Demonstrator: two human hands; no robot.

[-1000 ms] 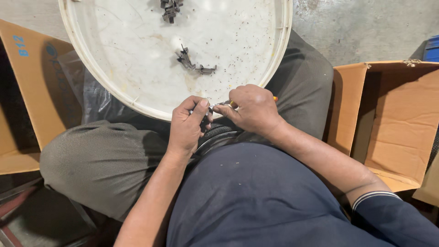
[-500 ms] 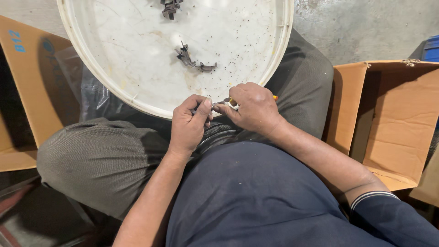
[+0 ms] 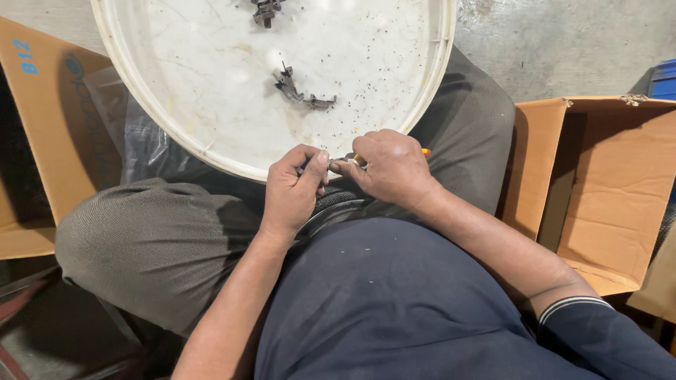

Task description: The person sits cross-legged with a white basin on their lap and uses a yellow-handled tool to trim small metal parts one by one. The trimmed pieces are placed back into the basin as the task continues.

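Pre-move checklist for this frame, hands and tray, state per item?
1. Left hand grips small part: ok, pinched at the fingertips.
2. Right hand holds orange-handled tool: ok, only its end shows.
3. Tool tip on the part: cannot tell, fingers hide it.
4. White tray steady on the lap: ok, rim rests over the knees.
5. Spare dark parts in the tray: ok, apart from both hands.
6. Open box at the right side: ok, contents cannot tell.
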